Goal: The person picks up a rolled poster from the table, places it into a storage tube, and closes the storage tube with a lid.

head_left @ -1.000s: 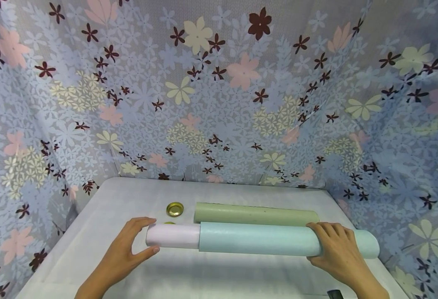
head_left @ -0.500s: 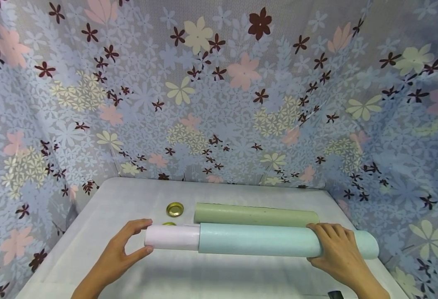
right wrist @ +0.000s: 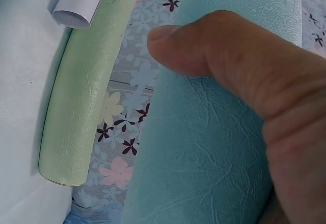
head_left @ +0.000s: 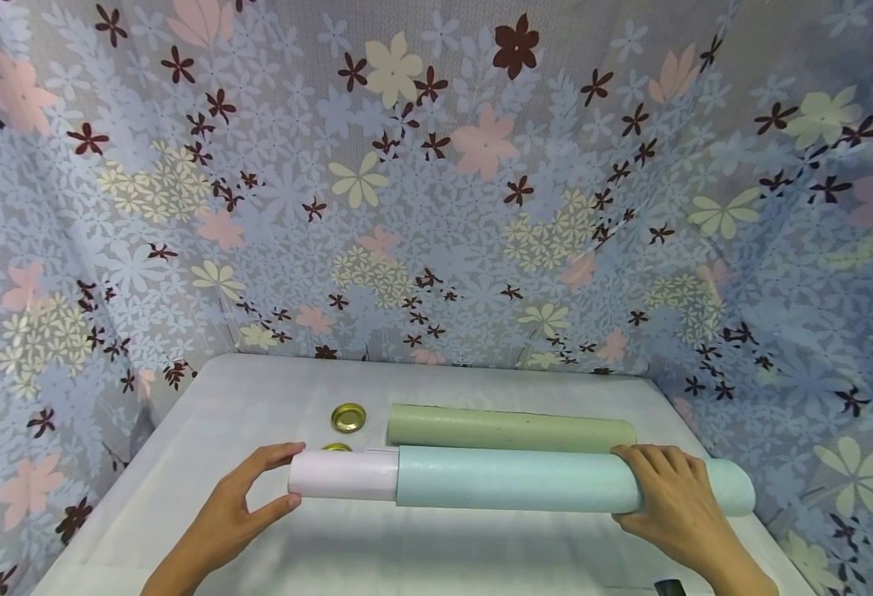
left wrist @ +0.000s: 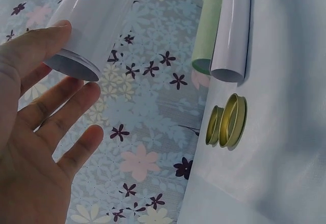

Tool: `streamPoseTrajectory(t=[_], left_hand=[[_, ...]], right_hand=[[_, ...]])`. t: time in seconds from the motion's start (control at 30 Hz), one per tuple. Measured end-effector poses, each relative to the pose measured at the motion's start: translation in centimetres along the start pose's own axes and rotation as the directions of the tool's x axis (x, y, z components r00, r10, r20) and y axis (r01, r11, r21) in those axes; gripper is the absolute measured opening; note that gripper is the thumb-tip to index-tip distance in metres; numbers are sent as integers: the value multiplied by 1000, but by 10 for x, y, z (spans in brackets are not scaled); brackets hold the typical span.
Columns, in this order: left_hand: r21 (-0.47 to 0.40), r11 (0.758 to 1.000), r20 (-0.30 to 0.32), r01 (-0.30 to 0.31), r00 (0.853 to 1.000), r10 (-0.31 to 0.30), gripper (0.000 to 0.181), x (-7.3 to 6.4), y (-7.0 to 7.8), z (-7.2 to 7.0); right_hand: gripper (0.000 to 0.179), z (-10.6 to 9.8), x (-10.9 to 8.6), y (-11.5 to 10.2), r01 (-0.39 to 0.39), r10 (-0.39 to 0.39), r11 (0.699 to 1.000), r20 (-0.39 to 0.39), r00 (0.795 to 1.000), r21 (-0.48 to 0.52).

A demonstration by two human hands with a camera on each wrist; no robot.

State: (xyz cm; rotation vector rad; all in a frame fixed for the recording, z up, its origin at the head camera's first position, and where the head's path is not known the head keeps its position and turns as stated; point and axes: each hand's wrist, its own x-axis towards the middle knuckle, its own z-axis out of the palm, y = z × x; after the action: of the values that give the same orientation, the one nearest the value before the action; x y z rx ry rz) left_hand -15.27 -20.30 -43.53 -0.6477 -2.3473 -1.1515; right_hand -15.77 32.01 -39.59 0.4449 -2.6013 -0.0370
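A smooth white tube (head_left: pixel 342 474) sticks out of the left end of a long pale-blue textured tube (head_left: pixel 510 478), held level above the table. My left hand (head_left: pixel 238 501) holds the white tube at its outer end, thumb on one side and fingertips at the other. In the left wrist view that hand (left wrist: pixel 46 112) has its thumb on the tube, close to the open rim, with the lower fingers spread below. My right hand (head_left: pixel 667 488) grips the blue tube near its right end. The right wrist view shows its thumb (right wrist: pixel 188 48) across the blue surface.
A green textured tube (head_left: pixel 510 426) lies on the white table (head_left: pixel 257 389), with a white roll (left wrist: pixel 232 35) alongside it. Two gold ring-like lids, one (head_left: pixel 348 417) behind the other (head_left: pixel 337 447), are to its left. A black object (head_left: pixel 669 587) shows at the front edge. Flowered cloth (head_left: pixel 436 248) hangs behind.
My left hand has shifted slightly left along the white tube, its fingertips now nearer the end. The tubes have dipped a little, exposing more of the nearer lid. My right hand keeps its grip.
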Motion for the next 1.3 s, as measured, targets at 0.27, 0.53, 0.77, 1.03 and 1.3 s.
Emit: streamPoseTrajectory(t=[0.27, 0.53, 0.77, 1.03, 1.3], left_hand=[[7, 1000, -4, -5, 1000, 5, 59, -4, 1, -1], [4, 1000, -15, 5, 1000, -5, 58, -3, 2, 0], [13, 1000, 5, -5, 1000, 5, 58, 0, 1, 1], [-12, 1000, 5, -27, 1000, 27, 57, 3, 3, 8], [-17, 999, 17, -27, 999, 27, 55, 7, 7, 14]], right_hand=[[84, 0, 2, -2, 11, -11, 1000, 4, 1000, 3], [85, 0, 3, -2, 19, -19, 1000, -25, 1000, -4], [84, 0, 3, -1, 21, -21, 1000, -38, 999, -2], [84, 0, 2, -2, 25, -25, 1000, -44, 999, 0], [83, -1, 3, -3, 15, -15, 1000, -29, 999, 4]])
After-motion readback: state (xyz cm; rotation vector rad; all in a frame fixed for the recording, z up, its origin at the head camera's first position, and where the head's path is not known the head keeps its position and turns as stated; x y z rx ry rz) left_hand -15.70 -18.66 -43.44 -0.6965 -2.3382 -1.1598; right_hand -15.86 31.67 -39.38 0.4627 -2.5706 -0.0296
